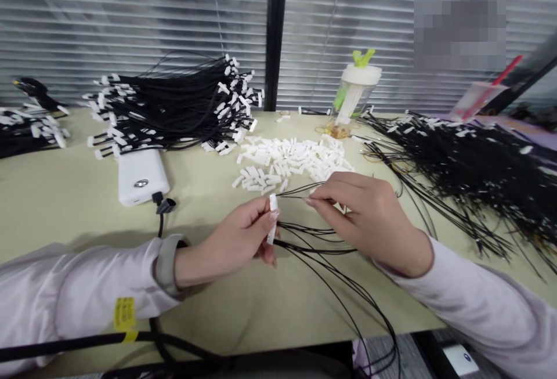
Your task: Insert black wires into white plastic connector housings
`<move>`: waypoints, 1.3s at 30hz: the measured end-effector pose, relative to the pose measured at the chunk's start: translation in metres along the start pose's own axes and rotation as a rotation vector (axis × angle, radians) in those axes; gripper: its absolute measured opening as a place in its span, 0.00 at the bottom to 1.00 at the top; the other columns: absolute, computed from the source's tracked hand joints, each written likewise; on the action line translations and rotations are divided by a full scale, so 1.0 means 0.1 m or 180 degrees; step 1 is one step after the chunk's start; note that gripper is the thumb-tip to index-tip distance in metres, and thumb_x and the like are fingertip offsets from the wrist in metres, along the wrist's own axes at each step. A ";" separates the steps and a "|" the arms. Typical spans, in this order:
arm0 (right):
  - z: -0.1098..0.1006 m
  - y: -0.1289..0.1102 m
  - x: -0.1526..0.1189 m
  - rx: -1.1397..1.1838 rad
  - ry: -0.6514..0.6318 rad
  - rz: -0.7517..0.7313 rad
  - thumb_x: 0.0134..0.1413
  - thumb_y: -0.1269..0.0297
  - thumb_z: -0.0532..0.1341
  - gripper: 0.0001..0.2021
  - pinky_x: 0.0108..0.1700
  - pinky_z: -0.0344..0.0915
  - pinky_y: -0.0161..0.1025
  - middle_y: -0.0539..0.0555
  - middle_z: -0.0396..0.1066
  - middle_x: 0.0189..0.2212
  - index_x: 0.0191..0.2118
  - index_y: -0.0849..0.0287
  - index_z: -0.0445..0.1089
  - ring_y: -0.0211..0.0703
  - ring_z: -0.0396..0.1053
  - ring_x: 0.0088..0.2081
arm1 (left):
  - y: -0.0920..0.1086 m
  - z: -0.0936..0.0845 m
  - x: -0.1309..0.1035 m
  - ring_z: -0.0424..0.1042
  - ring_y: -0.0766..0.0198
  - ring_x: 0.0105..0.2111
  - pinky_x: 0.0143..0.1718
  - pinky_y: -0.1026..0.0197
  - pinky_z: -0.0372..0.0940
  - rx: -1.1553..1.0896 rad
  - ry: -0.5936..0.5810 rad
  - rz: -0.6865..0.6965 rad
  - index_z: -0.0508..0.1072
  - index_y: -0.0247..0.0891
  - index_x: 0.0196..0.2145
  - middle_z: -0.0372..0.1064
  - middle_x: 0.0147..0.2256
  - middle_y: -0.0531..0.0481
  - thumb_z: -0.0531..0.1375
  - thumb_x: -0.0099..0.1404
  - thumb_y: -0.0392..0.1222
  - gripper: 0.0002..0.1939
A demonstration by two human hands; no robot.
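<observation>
My left hand (243,234) pinches a white connector (272,219), held upright over the middle of the table. Several thin black wires (322,250) run out of its right side, and some loop down past the table's front edge. Just to the right, my right hand (369,210) is closed, with thumb and forefinger pinched on a thin black wire near the connector's upper end. Behind both hands lies a loose pile of small white connectors (296,157).
Bundled black cables with white ends (174,103) lie back left, beside a white power bank (143,177). Loose black wires (470,164) cover the right side. A lidded bottle (354,97) and a cup with a red straw (478,100) stand behind. A black cable (87,342) crosses the lower left.
</observation>
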State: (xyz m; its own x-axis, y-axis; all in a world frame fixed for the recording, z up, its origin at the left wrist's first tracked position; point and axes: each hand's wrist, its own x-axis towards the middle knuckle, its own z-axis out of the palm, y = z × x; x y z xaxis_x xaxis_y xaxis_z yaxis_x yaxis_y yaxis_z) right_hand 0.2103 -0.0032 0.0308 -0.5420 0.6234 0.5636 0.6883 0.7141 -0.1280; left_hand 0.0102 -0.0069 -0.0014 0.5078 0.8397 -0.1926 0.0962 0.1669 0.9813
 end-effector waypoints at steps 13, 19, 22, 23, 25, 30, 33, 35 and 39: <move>0.01 0.00 0.01 0.0117 -0.0089 -0.0039 0.51 0.70 0.54 0.05 0.30 0.57 0.33 0.50 0.66 0.24 0.30 0.59 0.67 0.35 0.62 0.28 | 0.01 0.00 0.00 0.65 0.77 0.16 0.20 0.70 0.62 0.0011 0.0007 0.0011 0.57 0.37 0.28 0.60 0.25 0.59 0.49 0.63 0.45 0.10; -0.01 0.00 0.01 0.0184 -0.0064 0.0004 0.51 0.71 0.54 0.05 0.30 0.57 0.33 0.50 0.67 0.24 0.30 0.59 0.67 0.35 0.62 0.28 | 0.00 0.01 0.00 0.65 0.76 0.16 0.20 0.70 0.62 -0.0018 0.0012 0.0041 0.57 0.37 0.27 0.60 0.24 0.59 0.49 0.63 0.45 0.10; -0.01 0.01 0.01 0.0151 -0.0077 -0.0010 0.51 0.71 0.54 0.05 0.30 0.57 0.33 0.50 0.66 0.24 0.30 0.59 0.67 0.35 0.62 0.28 | 0.00 0.01 0.00 0.65 0.76 0.16 0.20 0.70 0.63 -0.0018 0.0010 0.0028 0.57 0.37 0.27 0.60 0.23 0.59 0.50 0.63 0.46 0.10; -0.01 0.01 0.01 0.0139 -0.0072 -0.0011 0.51 0.71 0.54 0.05 0.30 0.57 0.33 0.50 0.66 0.24 0.30 0.59 0.67 0.35 0.62 0.28 | 0.00 0.01 0.00 0.65 0.76 0.16 0.20 0.70 0.63 -0.0024 0.0013 0.0024 0.57 0.37 0.27 0.60 0.23 0.59 0.50 0.63 0.46 0.10; 0.00 0.01 0.01 0.0129 -0.0053 -0.0001 0.52 0.70 0.54 0.06 0.30 0.57 0.33 0.51 0.66 0.24 0.30 0.59 0.67 0.35 0.62 0.28 | 0.01 0.01 -0.01 0.66 0.76 0.16 0.20 0.70 0.63 -0.0051 0.0009 0.0022 0.57 0.37 0.28 0.61 0.24 0.59 0.50 0.63 0.46 0.10; -0.01 0.00 0.00 0.0138 -0.0064 -0.0029 0.53 0.69 0.53 0.07 0.30 0.57 0.33 0.51 0.66 0.24 0.30 0.59 0.67 0.35 0.62 0.28 | 0.01 0.00 0.00 0.66 0.76 0.16 0.20 0.69 0.63 -0.0067 0.0003 -0.0027 0.57 0.38 0.28 0.61 0.24 0.59 0.50 0.62 0.46 0.10; -0.01 0.00 0.00 0.0132 -0.0083 -0.0028 0.53 0.69 0.53 0.06 0.30 0.57 0.33 0.51 0.66 0.24 0.30 0.59 0.67 0.35 0.62 0.28 | 0.00 0.00 -0.01 0.65 0.76 0.16 0.21 0.70 0.62 -0.0035 -0.0024 0.0002 0.57 0.38 0.27 0.61 0.24 0.59 0.50 0.62 0.46 0.10; -0.01 0.00 0.01 0.0116 -0.0114 -0.0022 0.53 0.69 0.54 0.06 0.30 0.56 0.33 0.51 0.66 0.24 0.30 0.59 0.68 0.35 0.62 0.28 | -0.01 0.00 -0.01 0.65 0.76 0.16 0.21 0.69 0.62 0.0042 -0.0056 0.0036 0.57 0.38 0.27 0.60 0.24 0.59 0.49 0.62 0.46 0.11; 0.05 -0.02 0.01 0.0078 -0.0266 -0.0096 0.54 0.67 0.53 0.08 0.30 0.56 0.32 0.51 0.65 0.24 0.31 0.59 0.68 0.34 0.61 0.28 | -0.02 0.02 -0.03 0.64 0.74 0.17 0.19 0.68 0.63 0.0353 -0.0083 0.0085 0.58 0.38 0.27 0.60 0.25 0.58 0.49 0.62 0.46 0.11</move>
State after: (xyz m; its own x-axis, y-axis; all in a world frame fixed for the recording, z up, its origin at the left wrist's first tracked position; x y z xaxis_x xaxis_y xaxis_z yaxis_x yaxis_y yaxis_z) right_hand 0.2062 -0.0021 0.0281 -0.6012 0.6252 0.4976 0.6596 0.7398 -0.1325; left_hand 0.0101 -0.0110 -0.0023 0.5334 0.8291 -0.1677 0.1758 0.0853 0.9807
